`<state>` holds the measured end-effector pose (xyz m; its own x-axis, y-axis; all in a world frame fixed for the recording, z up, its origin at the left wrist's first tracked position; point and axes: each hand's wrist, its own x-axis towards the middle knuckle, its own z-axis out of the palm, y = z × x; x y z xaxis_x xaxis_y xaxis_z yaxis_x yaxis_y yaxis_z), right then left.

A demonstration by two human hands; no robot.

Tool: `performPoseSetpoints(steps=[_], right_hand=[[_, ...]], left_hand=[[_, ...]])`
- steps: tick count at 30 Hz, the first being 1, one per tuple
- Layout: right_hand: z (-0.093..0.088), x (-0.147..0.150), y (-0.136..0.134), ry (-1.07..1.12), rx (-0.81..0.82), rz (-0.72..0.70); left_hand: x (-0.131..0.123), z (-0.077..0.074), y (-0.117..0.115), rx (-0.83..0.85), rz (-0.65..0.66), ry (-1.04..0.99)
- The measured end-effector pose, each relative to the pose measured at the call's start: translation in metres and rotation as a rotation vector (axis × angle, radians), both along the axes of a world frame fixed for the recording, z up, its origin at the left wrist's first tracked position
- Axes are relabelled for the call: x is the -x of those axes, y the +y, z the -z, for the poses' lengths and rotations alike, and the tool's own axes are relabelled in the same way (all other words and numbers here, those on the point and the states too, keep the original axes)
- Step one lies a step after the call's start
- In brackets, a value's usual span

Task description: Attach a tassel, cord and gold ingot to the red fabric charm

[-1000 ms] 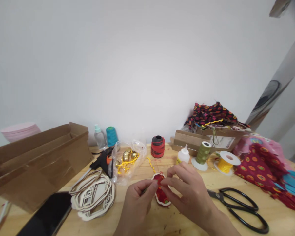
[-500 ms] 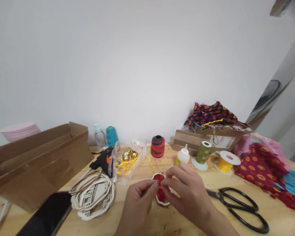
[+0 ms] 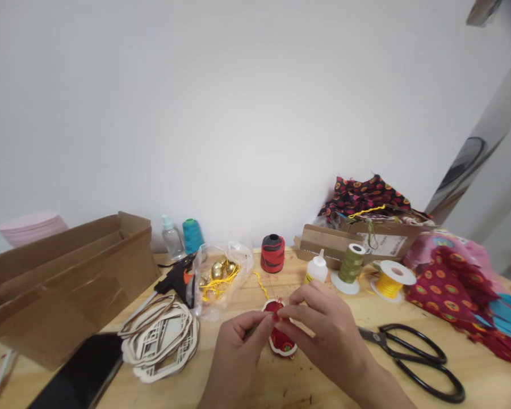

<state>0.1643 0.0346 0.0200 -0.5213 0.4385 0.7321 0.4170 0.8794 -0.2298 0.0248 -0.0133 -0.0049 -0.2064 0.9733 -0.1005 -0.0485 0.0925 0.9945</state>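
Left hand [image 3: 242,343] pinches a red bit [image 3: 275,318] over the ornament [image 3: 283,344]; right hand's [image 3: 326,324] grip cannot be told; small, steady movements advisable.

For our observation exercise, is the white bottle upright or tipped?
Upright: the white bottle stands with its nozzle pointing up, though the right hand hides its base.

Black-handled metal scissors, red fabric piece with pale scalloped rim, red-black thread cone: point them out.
Black-handled metal scissors [image 3: 413,358]: head view, on a handle loop.
Red fabric piece with pale scalloped rim [image 3: 277,339]: head view, on the cloth.
Red-black thread cone [image 3: 272,255]: head view, front of the windings.
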Motion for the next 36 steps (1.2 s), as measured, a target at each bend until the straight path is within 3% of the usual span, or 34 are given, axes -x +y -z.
performPoseSetpoints(steps=[11, 20, 23, 28, 30, 32, 36], right_hand=[[0.001, 0.005, -0.004, -0.05, -0.065, 0.033], [0.007, 0.009, -0.005, -0.148, -0.129, 0.091], [0.006, 0.011, -0.007, -0.098, -0.029, 0.044], [-0.003, 0.001, -0.009, 0.101, 0.286, -0.203], [-0.005, -0.004, -0.007, 0.202, 0.33, -0.214], [-0.005, -0.006, -0.006, 0.216, 0.289, -0.173], [0.002, -0.001, -0.005, 0.005, 0.116, -0.083]], left_hand=[[0.003, 0.002, 0.0, -0.095, 0.038, 0.148], [-0.001, -0.002, 0.0, -0.102, 0.066, 0.06], [-0.002, -0.004, -0.001, -0.056, 0.052, -0.009], [-0.001, 0.002, -0.001, 0.04, 0.06, -0.183], [0.0, 0.005, 0.0, 0.051, 0.06, -0.258], [0.0, 0.006, 0.001, 0.057, 0.062, -0.298], [0.0, 0.006, 0.001, 0.051, 0.076, -0.268]])
